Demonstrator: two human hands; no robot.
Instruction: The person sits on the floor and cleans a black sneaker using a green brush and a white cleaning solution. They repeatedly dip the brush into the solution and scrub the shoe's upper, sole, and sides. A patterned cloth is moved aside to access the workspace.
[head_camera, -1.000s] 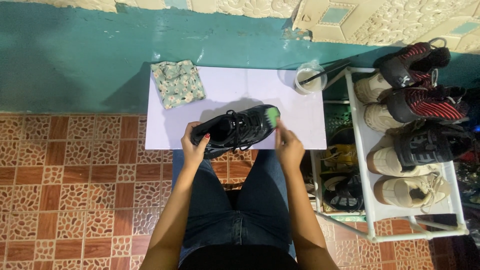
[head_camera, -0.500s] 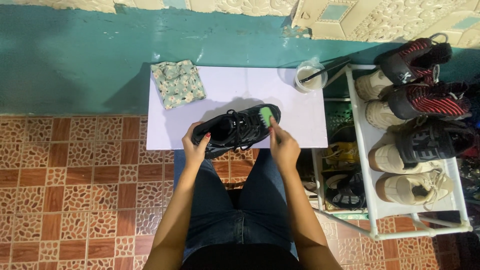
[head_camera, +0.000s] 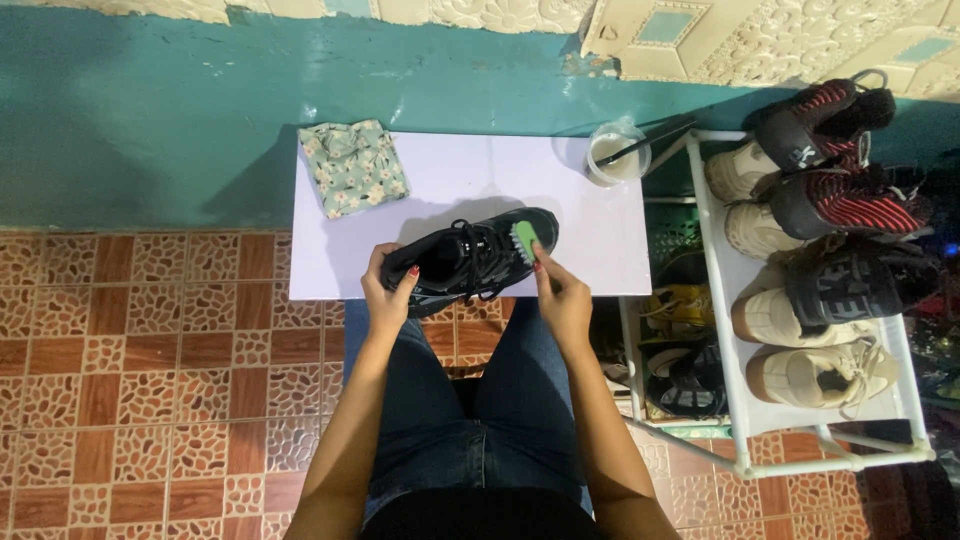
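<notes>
Fingers of the left hand (head_camera: 388, 295) wrapped around the heel end of a black sneaker (head_camera: 478, 258), thumb on the near side, clamped on it. Fingers of the right hand (head_camera: 562, 298) pinched together on a small green brush (head_camera: 526, 238), bristle face pressed to the toe end of the shoe. Sneaker lying on its side at the near edge of the white tabletop (head_camera: 620, 250), heel just overhanging that edge, toe pointing toward the far right corner, laces facing up. Noted at the far left corner: a folded floral cloth (head_camera: 352, 168), well apart from the shoe. Noted at the far right corner: a clear plastic cup (head_camera: 617, 153) of whitish liquid with a dark stick leaning in it. Seen just beside the right edge of the tabletop: a white shoe rack (head_camera: 720, 330) carrying several pairs of sneakers. Below, knees in blue jeans (head_camera: 470, 420) over patterned floor tiles (head_camera: 150, 350); teal wall base (head_camera: 150, 110) along the far edge.
</notes>
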